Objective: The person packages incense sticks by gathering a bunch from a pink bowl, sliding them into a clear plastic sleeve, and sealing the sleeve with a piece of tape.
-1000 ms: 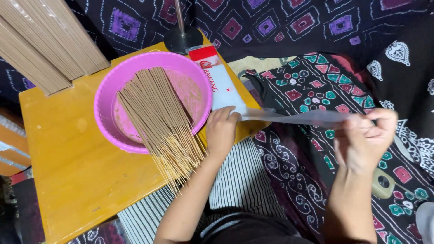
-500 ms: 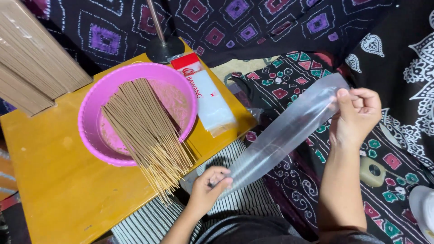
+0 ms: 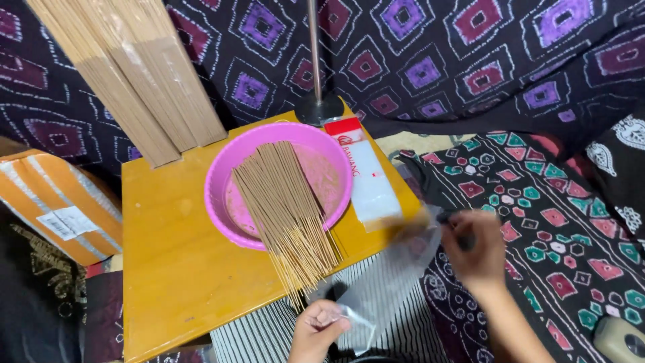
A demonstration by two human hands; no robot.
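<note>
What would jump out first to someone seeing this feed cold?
Most striking is the pink basin in the middle of the yellow table, with a fan of thin brown sticks lying across it and poking over its near rim. Below it, the left hand and right hand hold the two ends of a long clear plastic sleeve. Bundled sticks lean at the table's far left corner.
</note>
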